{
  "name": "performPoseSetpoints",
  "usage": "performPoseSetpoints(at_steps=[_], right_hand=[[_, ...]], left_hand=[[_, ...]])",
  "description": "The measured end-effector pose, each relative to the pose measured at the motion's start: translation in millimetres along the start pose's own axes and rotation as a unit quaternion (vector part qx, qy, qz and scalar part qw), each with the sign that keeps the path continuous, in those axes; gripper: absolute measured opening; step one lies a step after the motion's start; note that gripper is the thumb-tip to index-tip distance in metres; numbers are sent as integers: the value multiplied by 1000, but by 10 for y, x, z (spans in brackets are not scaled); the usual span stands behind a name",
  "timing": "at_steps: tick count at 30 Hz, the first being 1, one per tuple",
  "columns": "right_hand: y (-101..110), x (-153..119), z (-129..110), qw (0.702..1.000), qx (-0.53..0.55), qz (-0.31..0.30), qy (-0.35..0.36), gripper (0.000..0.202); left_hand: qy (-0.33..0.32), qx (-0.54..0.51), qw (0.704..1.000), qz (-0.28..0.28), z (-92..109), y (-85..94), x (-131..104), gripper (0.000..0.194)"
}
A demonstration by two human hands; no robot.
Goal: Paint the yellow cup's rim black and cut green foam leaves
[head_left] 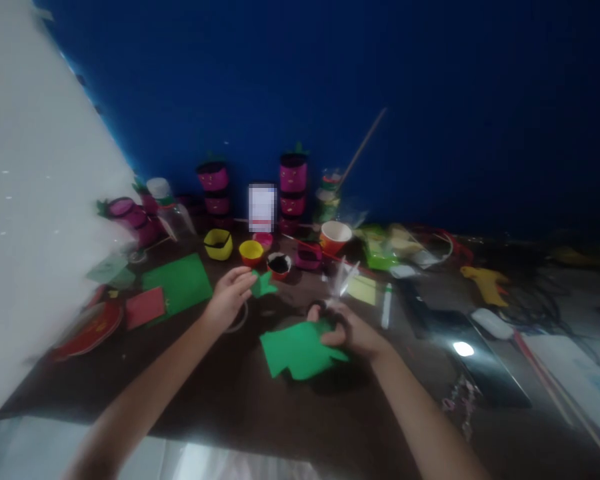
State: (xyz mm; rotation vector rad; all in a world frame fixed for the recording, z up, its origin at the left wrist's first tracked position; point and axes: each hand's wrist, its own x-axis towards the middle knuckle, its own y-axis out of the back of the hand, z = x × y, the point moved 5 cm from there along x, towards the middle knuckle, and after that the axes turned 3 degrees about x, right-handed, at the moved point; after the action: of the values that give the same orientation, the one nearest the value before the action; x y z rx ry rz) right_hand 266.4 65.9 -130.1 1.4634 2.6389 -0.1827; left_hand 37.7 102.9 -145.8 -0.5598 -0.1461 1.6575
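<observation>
My left hand (230, 295) pinches a small green paper piece (264, 285) with a jagged edge, held above the dark table just in front of the small cups. To the right, my right hand (347, 330) is closed round the dark handles of a pair of scissors (341, 283), whose blurred blades point away from me. A larger green sheet (300, 350) with cut edges lies under and beside the right fingers. Whether those fingers also grip this sheet is unclear.
Yellow cup (251, 253), black-filled cup (279, 265) and paper cup (335, 237) stand ahead. Behind are purple figures (293, 183) and a phone (263, 208). Green card (180, 283) lies left; a marker (387, 307), glue gun (486, 285) and dark tablet (480, 367) lie right.
</observation>
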Motion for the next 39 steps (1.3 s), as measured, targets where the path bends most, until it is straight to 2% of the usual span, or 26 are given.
performPoseSetpoints(at_steps=[6,8,12,21,24,29,34,39], right_hand=[[192,112,152,984,-43,172,-14,35],[273,136,187,975,-85,207,-13,34],[366,123,125,952,-160,257,33,30],[428,96,185,915,-141,369,85,44],[383,102,191,917,-124,364,104,39],[158,113,185,934,-109,317,120,23],[-60,155,226,957,-49,270,88,26],[-204,203,250,966,20,253,57,32]], left_hand=[[-18,-33,999,24,-110,77,37,39],[-21,-36,999,18,-141,75,36,38],[-26,-28,999,2,-175,41,17,35],[-10,1,1000,0,-234,65,-7,28],[-7,-7,1000,6,-235,53,-32,26],[9,-21,1000,-3,-238,2,-107,28],[27,-23,999,6,-297,-12,-185,27],[52,-23,998,-16,-391,-99,-256,26]])
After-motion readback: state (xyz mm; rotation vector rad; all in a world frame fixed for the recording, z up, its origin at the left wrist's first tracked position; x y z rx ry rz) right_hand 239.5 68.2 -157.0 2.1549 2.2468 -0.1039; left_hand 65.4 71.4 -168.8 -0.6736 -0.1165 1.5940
